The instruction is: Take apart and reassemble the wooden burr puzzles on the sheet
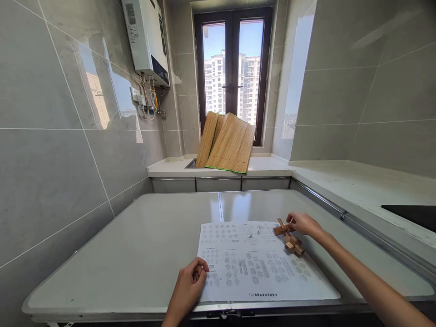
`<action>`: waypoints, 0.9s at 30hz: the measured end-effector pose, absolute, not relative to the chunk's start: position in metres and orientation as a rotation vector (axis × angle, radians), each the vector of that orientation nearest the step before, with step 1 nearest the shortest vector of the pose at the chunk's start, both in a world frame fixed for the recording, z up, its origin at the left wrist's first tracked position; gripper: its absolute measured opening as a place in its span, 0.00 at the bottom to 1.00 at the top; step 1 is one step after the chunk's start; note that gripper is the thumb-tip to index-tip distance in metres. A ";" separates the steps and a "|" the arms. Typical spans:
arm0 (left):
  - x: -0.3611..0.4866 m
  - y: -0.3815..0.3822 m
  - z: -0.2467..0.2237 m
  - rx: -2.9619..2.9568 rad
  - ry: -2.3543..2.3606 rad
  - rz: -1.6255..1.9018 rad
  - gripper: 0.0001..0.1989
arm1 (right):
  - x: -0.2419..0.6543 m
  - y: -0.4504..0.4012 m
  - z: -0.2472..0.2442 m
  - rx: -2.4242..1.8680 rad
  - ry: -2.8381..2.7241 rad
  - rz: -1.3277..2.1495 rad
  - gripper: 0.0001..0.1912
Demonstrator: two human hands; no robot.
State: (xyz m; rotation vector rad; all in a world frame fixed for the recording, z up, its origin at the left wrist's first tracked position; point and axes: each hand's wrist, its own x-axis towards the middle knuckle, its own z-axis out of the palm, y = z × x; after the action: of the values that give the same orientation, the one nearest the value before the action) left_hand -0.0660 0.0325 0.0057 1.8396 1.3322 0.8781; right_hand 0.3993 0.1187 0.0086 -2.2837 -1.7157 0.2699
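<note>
My left hand (190, 278) curls closed, nothing visible in it, at the left edge of a printed sheet (241, 288) on the bench (136, 254). My right hand (301, 223) bunches at wooden pieces (294, 245) along the sheet's right edge; I cannot tell whether it grips 1. A careless nudge could scatter them.

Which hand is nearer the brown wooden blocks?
Your right hand, at the blocks; left hand is by the left edge of the white printed paper sheet.

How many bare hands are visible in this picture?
2: the left hand at the left edge of the white printed paper sheet, the right hand at the brown wooden blocks.
</note>
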 end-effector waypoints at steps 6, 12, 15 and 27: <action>-0.066 0.032 0.006 1.844 1.346 0.870 0.10 | 0.379 0.118 0.026 -2.179 -1.783 0.185 0.06; -0.066 0.032 0.007 1.846 1.336 0.867 0.09 | 0.346 0.109 0.055 -2.008 -1.856 0.074 0.06; -0.067 0.032 0.007 1.852 1.325 0.874 0.09 | 0.324 0.099 0.070 -1.867 -1.928 0.034 0.06; -0.066 0.031 0.007 1.834 1.307 0.916 0.09 | 0.228 0.052 0.111 -1.245 -2.196 0.231 0.07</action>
State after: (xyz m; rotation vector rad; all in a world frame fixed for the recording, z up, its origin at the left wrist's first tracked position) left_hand -0.0662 0.0311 0.0066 1.8338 1.3074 0.9162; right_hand 0.2278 0.0516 0.1112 -1.2447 -2.1962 0.2313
